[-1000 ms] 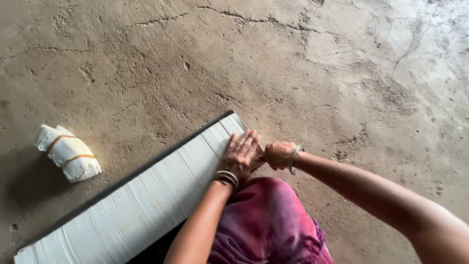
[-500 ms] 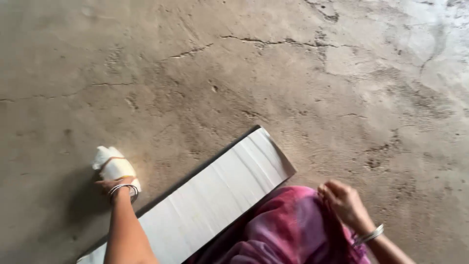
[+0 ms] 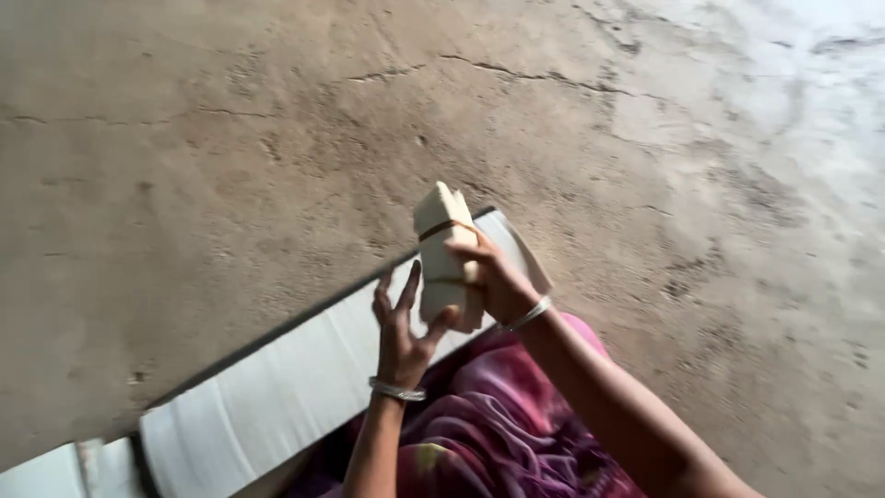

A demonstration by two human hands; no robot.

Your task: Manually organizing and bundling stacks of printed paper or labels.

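The setting was a bare floor-level workplace, possibly a home workshop. A cracked, stained concrete floor [image 3: 230, 138] filled the frame. A long row of white stacked sheets [image 3: 277, 397] lay directly on it at lower left.

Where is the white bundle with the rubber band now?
In the head view, the white bundle is lifted near the centre, held by the right hand, with the left hand beside it, above the long white strip.

I am seeing the long white strip [image 3: 277, 397] running off the lower-left edge; right hand [image 3: 498, 281] is covering part of the banded white bundle [image 3: 441, 242]; motion is blurring everything.
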